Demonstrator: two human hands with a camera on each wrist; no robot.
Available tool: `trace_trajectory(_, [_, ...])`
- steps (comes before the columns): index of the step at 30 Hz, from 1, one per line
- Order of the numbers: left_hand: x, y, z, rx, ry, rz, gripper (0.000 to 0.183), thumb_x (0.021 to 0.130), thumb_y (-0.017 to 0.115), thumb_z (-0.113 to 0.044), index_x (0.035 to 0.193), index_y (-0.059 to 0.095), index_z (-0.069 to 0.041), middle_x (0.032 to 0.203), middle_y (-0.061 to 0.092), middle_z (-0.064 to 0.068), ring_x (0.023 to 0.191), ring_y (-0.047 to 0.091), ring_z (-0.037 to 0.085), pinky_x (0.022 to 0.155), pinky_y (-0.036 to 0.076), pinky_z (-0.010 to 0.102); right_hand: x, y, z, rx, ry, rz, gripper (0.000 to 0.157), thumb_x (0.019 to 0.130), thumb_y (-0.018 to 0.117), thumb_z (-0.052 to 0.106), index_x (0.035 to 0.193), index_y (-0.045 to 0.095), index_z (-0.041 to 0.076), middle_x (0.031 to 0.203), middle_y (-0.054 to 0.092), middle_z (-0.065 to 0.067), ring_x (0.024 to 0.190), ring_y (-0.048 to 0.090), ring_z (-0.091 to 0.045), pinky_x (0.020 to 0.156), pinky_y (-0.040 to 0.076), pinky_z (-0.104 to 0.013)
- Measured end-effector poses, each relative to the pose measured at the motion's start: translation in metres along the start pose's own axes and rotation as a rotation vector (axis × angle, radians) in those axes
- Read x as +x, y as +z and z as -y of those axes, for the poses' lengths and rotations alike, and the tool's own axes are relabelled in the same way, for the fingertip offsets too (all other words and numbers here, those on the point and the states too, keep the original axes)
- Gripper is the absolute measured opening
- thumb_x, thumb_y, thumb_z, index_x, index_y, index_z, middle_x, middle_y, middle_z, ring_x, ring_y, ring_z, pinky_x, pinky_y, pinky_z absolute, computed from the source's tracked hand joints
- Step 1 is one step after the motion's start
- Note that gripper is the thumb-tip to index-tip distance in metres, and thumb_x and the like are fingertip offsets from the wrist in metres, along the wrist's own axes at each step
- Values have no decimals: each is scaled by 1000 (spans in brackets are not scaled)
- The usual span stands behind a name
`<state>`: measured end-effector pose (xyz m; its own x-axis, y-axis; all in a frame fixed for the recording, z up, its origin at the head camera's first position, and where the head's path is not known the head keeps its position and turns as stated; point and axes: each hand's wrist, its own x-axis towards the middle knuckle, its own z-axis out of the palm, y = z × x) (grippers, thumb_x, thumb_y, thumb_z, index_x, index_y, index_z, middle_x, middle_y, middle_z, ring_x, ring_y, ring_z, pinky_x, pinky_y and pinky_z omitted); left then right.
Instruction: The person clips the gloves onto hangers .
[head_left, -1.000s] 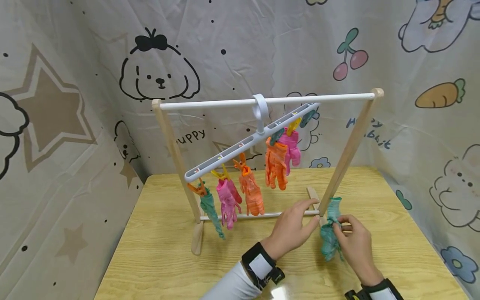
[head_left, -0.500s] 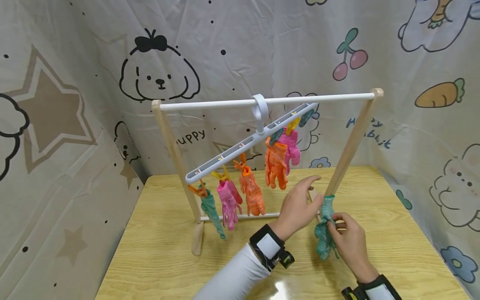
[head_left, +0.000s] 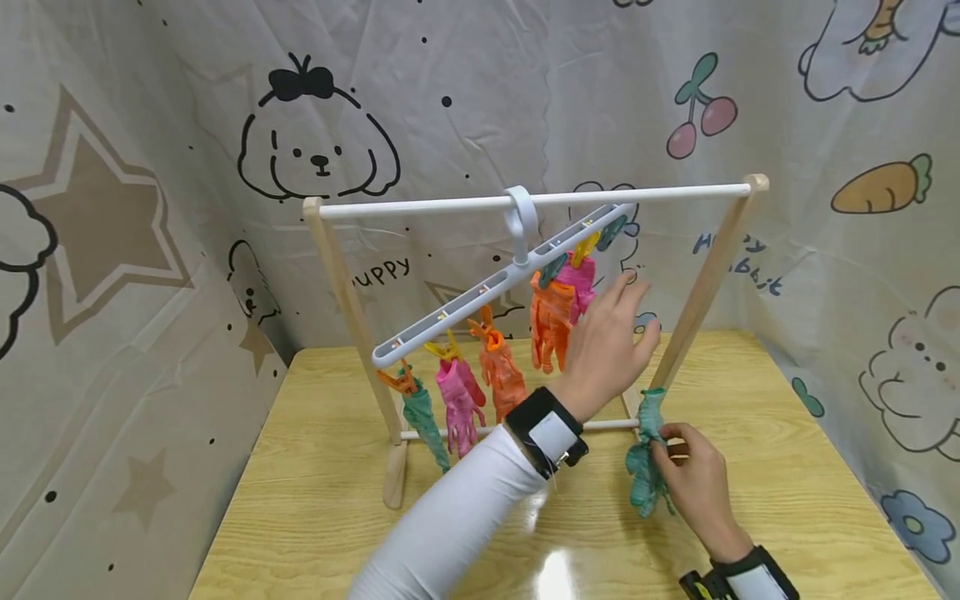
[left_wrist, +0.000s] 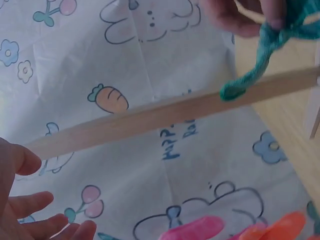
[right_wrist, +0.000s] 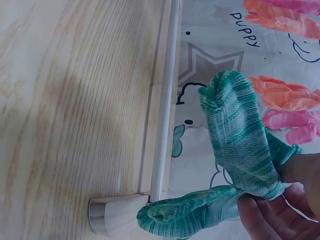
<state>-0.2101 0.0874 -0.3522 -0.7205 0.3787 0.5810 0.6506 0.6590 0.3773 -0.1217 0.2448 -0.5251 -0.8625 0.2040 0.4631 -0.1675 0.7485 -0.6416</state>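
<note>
My right hand (head_left: 699,487) pinches a green striped knit glove (right_wrist: 240,135) in front of the rack's right leg; the glove hangs below the fingers with its cuff up. My left hand (head_left: 609,346) is raised beneath the right end of the grey clip hanger (head_left: 480,293), fingers spread and holding nothing. Near its fingertips a bare teal clothespin (head_left: 612,233) hangs from the hanger. Beside it, a pink glove (head_left: 581,287) hangs from a yellow clothespin (head_left: 585,250), and an orange glove (head_left: 551,321) from a second teal one. The left hand partly covers both gloves.
The hanger hooks over the white top bar (head_left: 637,196) of a wooden rack (head_left: 697,292). From its left half hang another green glove (head_left: 423,425), a pink glove (head_left: 456,396) and an orange glove (head_left: 501,375). A wood-grain table (head_left: 315,517) lies underneath; printed cloth surrounds it.
My left hand has risen from near the lower bar toward the hanger's right end. My right hand has shifted slightly left with the green glove.
</note>
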Motion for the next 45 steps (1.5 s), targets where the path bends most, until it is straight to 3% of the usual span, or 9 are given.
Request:
trace_trajectory(3, [9, -7, 1, 72, 8, -9, 47, 100, 60, -28, 143, 54, -13, 157, 47, 10, 115, 67, 19, 69, 56, 17, 0, 0, 0, -3, 5, 8, 13, 87, 72, -3, 99, 68, 1, 95, 72, -15, 69, 71, -17, 57, 53, -19])
trace_trajectory(6, [17, -13, 4, 127, -15, -9, 52, 100, 60, -30, 148, 49, -15, 160, 42, 10, 86, 67, 13, 48, 41, 11, 0, 1, 0, -1, 6, 16, 13, 87, 72, -2, 99, 68, 1, 95, 72, -15, 69, 71, -18, 57, 53, -18])
trace_trajectory(8, [22, -18, 7, 154, -37, -10, 55, 100, 60, -31, 151, 45, -16, 161, 38, 10, 67, 59, 10, 43, 34, 12, 0, 1, 0, 1, 6, 17, 13, 88, 72, -2, 99, 68, 1, 95, 72, -14, 70, 71, -17, 57, 53, -17])
trace_trajectory(12, [29, -27, 11, 161, -94, -13, 61, 101, 58, -32, 156, 37, -18, 163, 32, 12, 50, 48, 10, 39, 33, 16, 1, 1, 1, 13, -2, 13, 13, 87, 72, -3, 99, 68, 1, 95, 72, -14, 70, 71, -16, 57, 53, -17])
trace_trajectory(17, [31, -32, 14, 153, -171, 30, 63, 102, 57, -34, 157, 33, -20, 167, 25, 14, 50, 50, 12, 40, 35, 20, 1, 3, 2, 21, 9, 32, 12, 88, 72, -3, 99, 68, 0, 94, 72, -14, 70, 70, -15, 58, 53, -17])
trace_trajectory(21, [29, -32, 14, 181, -178, 25, 59, 101, 58, -36, 154, 38, -19, 165, 28, 13, 54, 54, 13, 40, 36, 21, 1, 4, 3, 12, 34, 46, 12, 88, 71, -3, 99, 68, 0, 94, 72, -15, 70, 71, -19, 58, 53, -17])
trace_trajectory(36, [23, -35, 10, 191, -85, -43, 52, 99, 61, -34, 147, 49, -17, 149, 45, 7, 83, 59, 12, 47, 39, 17, 2, 2, 3, 25, 37, 40, 12, 89, 71, -1, 100, 68, 1, 95, 72, -14, 71, 71, -14, 59, 54, -17])
trace_trajectory(45, [18, -37, 9, 195, -16, -88, 45, 96, 65, -29, 138, 57, -14, 139, 54, 7, 86, 63, 13, 45, 41, 18, 2, 2, 3, 28, 54, 46, 12, 89, 71, -1, 100, 68, 1, 96, 73, -14, 71, 71, -14, 60, 53, -17])
